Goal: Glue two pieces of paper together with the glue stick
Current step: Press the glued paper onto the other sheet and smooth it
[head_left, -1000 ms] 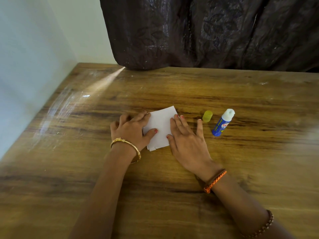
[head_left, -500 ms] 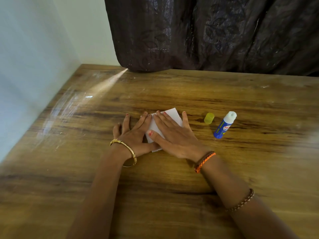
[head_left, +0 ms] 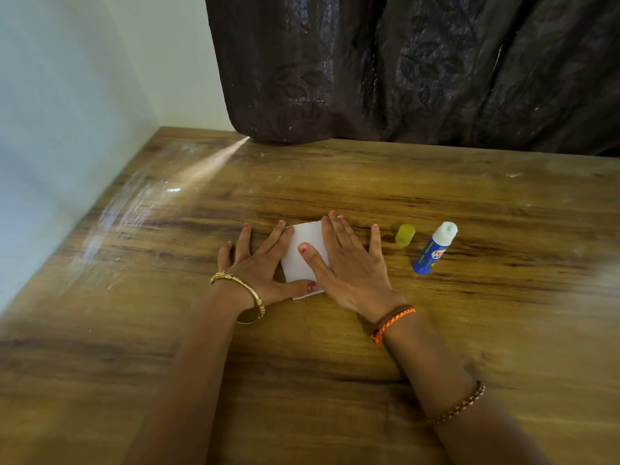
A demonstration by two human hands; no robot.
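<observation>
White paper (head_left: 303, 260) lies flat on the wooden table (head_left: 335, 364), pieces stacked so I cannot tell them apart. My left hand (head_left: 258, 263) rests flat at its left edge, thumb on the near corner. My right hand (head_left: 349, 263) lies flat, fingers spread, over the paper's right half, thumb on the sheet. The blue glue stick (head_left: 432, 250) lies uncapped to the right, white glue tip pointing away from me. Its yellow cap (head_left: 405, 234) sits just left of it.
A pale wall (head_left: 67, 112) borders the table on the left. A dark curtain (head_left: 402, 68) hangs over the table's far edge.
My right hand slid left from the paper's right edge onto the sheet and now sits back over its right half. My left hand's fingers spread flatter.
</observation>
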